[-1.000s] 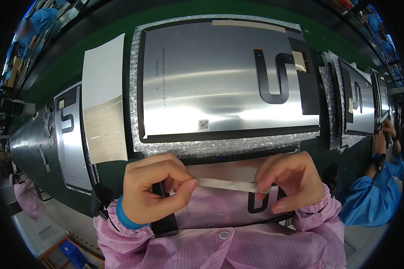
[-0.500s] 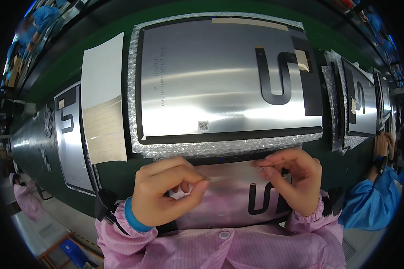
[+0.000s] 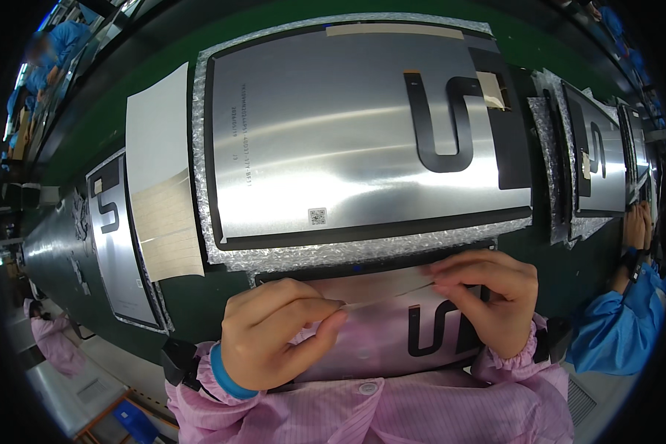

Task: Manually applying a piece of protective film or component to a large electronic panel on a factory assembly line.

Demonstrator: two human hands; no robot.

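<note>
1. In the head view, my left hand (image 3: 277, 337) pinches one end of a thin, pale, narrow strip (image 3: 388, 294) between thumb and forefinger; my right hand (image 3: 492, 290) pinches the other end the same way.
2. The strip spans the gap between my hands, nearly edge-on, above a silver metal panel with a black U-shaped band (image 3: 377, 337). It looks clear of the metal, though I cannot tell how high.
3. Beyond lies a larger, black-bordered silver panel (image 3: 311, 133) on clear bubble wrap (image 3: 296, 255); a cream-and-white sheet (image 3: 166, 222) lies to its left on the dark green table (image 3: 203, 314).
4. To handle the strip well, I judge, I should grip only its tips, keep it evenly taut and untwisted, and avoid overpulling, lest it tear or curl onto itself.
</note>
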